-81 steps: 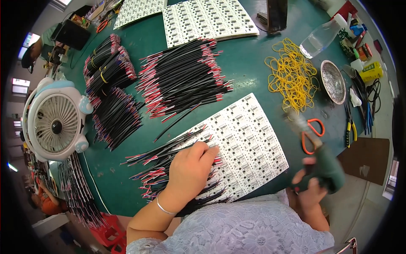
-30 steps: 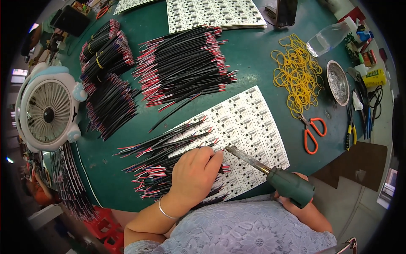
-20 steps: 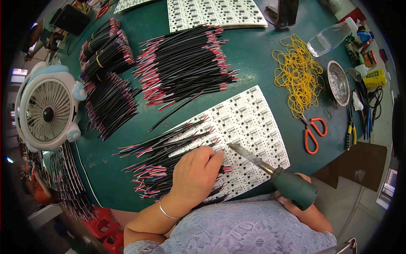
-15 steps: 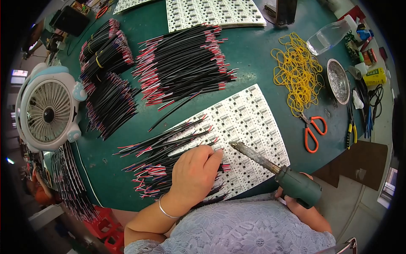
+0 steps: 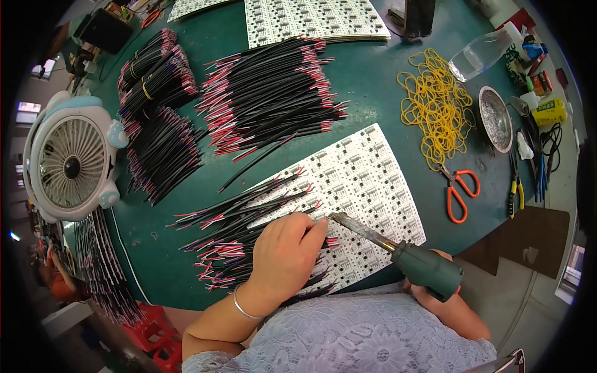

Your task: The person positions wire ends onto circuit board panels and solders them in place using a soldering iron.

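Observation:
My left hand point(image 5: 283, 248) rests over a white circuit board sheet point(image 5: 376, 186), thumb and forefinger pinched together at a black-sleeved wire; the pinched part is mostly hidden beneath the fingers. Around that hand lie several black wires point(image 5: 219, 256) with red, white and blue ends, spread across the sheet's left side. My right hand point(image 5: 425, 297) is wrapped round the green handle of a soldering iron point(image 5: 428, 272). The iron's metal tip is right beside my left fingertips, low over the sheet; whether it touches the board cannot be told.
A large wire pile point(image 5: 267, 93) and banded wire bundles point(image 5: 158, 81) lie farther back. Left stands a fan point(image 5: 71, 168). To the right are yellow rubber bands point(image 5: 435, 105), orange-handled scissors point(image 5: 457, 196), a metal bowl point(image 5: 496, 118) and a plastic bottle point(image 5: 482, 55). Stacked boards point(image 5: 317, 22) sit behind.
My right hand has moved the soldering iron slightly left, bringing its tip up to my left fingertips. The left hand stays in place.

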Demonstrator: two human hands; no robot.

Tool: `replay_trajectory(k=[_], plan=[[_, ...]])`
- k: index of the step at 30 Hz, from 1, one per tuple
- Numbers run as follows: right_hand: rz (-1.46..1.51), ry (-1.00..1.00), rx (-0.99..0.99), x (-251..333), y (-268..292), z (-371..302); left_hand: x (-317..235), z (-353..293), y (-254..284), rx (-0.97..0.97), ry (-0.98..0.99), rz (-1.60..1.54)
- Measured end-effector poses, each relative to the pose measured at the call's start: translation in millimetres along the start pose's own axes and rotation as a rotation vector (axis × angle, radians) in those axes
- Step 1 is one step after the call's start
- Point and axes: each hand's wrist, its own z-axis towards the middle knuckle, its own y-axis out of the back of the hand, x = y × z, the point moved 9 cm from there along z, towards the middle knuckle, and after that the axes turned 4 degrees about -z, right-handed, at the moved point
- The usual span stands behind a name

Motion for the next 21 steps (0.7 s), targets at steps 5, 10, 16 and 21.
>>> replay_trajectory(k=[5,10,16,21], plan=[[0.016,-0.023,0.021,-5.2,-1.7,-9.7,0.8,-0.2,-0.2,0.011,0.007,0.003],[0.279,-0.272,-0.166,-18.6,10.3,-20.3,-1.5,1.0,-0.3,0.020,0.007,0.003],[0.284,-0.240,-0.110,-9.9,8.8,-15.6,-0.4,-0.5,-0.5,0.023,-0.004,0.018],[0.201,-0.197,-0.033,-15.2,3.2,-18.6,-4.0,-1.0,1.3,0.001,-0.054,0.018]])
